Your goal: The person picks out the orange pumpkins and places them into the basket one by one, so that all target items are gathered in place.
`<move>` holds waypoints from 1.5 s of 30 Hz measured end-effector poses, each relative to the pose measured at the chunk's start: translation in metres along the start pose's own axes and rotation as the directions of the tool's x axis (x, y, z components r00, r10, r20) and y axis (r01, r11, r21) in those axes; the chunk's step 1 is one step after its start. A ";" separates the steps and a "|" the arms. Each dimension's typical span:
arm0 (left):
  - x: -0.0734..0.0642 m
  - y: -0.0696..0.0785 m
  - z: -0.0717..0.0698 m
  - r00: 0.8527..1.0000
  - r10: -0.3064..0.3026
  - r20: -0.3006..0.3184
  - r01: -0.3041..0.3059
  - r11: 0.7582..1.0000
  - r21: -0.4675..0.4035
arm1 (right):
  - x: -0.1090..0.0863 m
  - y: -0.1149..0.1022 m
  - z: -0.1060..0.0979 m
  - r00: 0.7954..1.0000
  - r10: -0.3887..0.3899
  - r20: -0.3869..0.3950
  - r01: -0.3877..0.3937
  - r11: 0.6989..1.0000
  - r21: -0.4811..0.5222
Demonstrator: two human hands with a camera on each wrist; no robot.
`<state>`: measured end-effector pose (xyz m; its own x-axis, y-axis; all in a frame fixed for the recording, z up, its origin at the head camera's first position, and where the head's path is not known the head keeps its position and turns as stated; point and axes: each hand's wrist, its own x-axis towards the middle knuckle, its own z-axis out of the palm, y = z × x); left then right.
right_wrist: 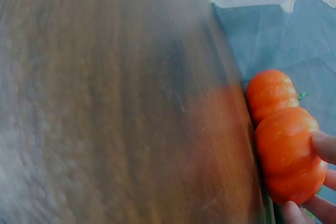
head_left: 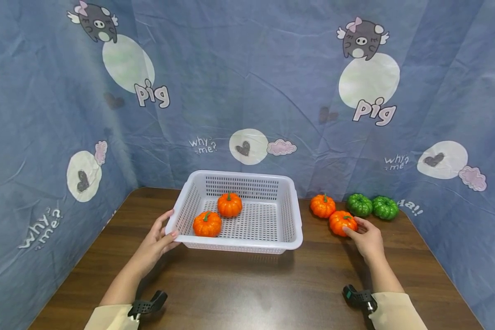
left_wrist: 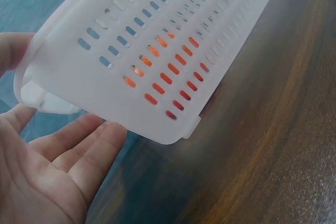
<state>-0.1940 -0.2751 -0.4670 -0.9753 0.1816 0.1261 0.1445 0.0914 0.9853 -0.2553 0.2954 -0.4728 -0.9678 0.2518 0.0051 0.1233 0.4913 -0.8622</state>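
Observation:
My left hand (head_left: 154,242) grips the near left corner of a white plastic basket (head_left: 235,244), thumb over the rim. In the left wrist view its fingers (left_wrist: 97,156) lie against the outside of the slotted wall. Two small orange pumpkins (head_left: 207,224) with green stems sit in the basket's left part. At the right, my right hand (head_left: 370,239) holds another orange pumpkin (head_left: 340,222) between thumb and fingers. Just behind that one is a fourth orange pumpkin (head_left: 322,206), which overlaps it in the right wrist view.
Two green pumpkins (head_left: 359,205) stand side by side at the back right, close behind my right hand. A brown wooden table (head_left: 247,288) carries everything. Blue printed cloth (head_left: 247,91) hangs along its back and sides.

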 end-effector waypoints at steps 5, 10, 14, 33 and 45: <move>0.000 0.001 0.001 1.000 -0.004 0.000 0.004 1.000 0.009 | 0.001 0.001 -0.001 1.000 -0.004 -0.012 0.004 1.000 -0.009; 0.000 0.001 0.001 1.000 -0.003 0.000 0.003 1.000 0.013 | 0.000 0.001 -0.002 1.000 -0.013 -0.023 0.013 1.000 -0.006; 0.000 0.001 0.001 1.000 -0.008 -0.002 0.008 1.000 0.020 | -0.001 -0.001 -0.004 0.999 -0.021 -0.029 0.021 1.000 0.000; -0.002 0.001 0.001 1.000 -0.022 -0.011 0.023 0.999 0.031 | -0.018 -0.032 -0.017 0.993 -0.106 -0.047 0.110 0.991 0.081; -0.001 0.001 0.001 1.000 -0.007 -0.006 0.007 1.000 0.025 | -0.028 -0.056 -0.019 0.974 -0.223 -0.043 0.224 0.974 0.029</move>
<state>-0.1928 -0.2745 -0.4664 -0.9773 0.1747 0.1201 0.1419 0.1176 0.9829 -0.2313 0.2773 -0.4153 -0.9606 0.1717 0.2187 -0.1032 0.5104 -0.8537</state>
